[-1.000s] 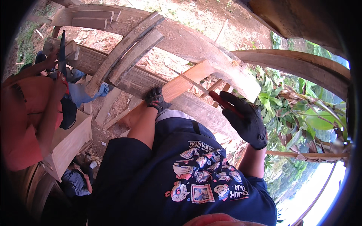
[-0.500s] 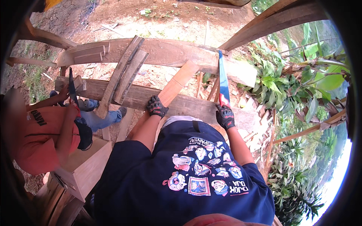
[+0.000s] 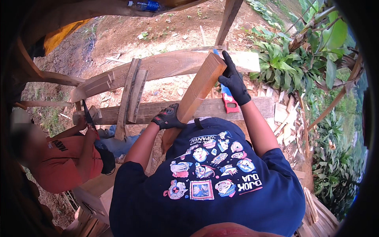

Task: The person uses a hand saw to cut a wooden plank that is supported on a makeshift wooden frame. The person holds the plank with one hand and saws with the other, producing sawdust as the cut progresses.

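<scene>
My left hand (image 3: 169,117), in a black work glove, is closed on the lower part of a thick wooden board (image 3: 201,85). The board slants up to the right across the bench planks, with a thin line marked across it. At the board's upper end, my gloved right hand (image 3: 235,81) is open, fingers stretched along its right side; whether it touches the wood I cannot tell. Under that hand a handsaw (image 3: 230,104) with a red handle and blue blade lies across the planks, its blade partly covered by the hand and board.
Two long bench planks (image 3: 158,64) run left to right, with two shorter boards (image 3: 129,93) laid across them. At left a co-worker in an orange shirt (image 3: 75,160) holds a dark saw (image 3: 89,114). Wood scraps (image 3: 284,114) and leafy plants (image 3: 276,67) are at right; a blue bottle (image 3: 147,5) is at top.
My right hand has let go of the saw, which now lies on the planks, and moved up beside the board's end. The board has been tilted up onto its edge. The view has shifted.
</scene>
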### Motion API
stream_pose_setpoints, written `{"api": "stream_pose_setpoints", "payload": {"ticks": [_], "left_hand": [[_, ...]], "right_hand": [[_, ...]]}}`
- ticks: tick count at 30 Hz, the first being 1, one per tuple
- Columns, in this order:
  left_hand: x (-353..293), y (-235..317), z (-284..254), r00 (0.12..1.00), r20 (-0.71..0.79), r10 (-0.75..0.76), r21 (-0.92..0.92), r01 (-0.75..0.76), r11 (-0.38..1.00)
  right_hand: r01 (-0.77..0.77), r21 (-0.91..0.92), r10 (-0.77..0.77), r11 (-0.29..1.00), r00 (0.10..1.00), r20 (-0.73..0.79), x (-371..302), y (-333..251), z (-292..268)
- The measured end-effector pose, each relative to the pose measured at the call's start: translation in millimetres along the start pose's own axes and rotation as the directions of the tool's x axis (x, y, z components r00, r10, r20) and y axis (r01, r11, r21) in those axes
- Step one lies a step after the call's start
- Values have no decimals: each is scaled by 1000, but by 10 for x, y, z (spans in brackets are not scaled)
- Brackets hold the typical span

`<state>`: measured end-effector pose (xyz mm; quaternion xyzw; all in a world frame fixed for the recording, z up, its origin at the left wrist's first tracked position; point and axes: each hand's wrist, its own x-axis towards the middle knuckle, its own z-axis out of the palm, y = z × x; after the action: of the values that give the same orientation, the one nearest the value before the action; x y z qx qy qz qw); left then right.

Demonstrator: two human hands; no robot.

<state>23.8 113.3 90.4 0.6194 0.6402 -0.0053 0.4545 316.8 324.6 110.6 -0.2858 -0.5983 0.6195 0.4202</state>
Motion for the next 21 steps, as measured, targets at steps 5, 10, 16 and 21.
{"api": "stream_pose_setpoints", "payload": {"ticks": [5, 10, 16, 21], "left_hand": [[152, 404, -59, 999, 33, -13, -38, 14, 999], [263, 190, 527, 979, -203, -31, -196, -9, 981], [170, 580, 495, 965, -229, -129, -194, 84, 977], [293, 331, 415, 969, -247, -18, -179, -27, 984]], "right_hand": [[31, 268, -39, 963, 999, 24, 225, -495, 182], [-35, -54, 20, 998, 967, -254, 201, -338, 347], [-93, -374, -33, 923, 948, -318, 197, -473, 250], [-246, -464, 57, 851, 922, -384, 370, -690, 384]]}}
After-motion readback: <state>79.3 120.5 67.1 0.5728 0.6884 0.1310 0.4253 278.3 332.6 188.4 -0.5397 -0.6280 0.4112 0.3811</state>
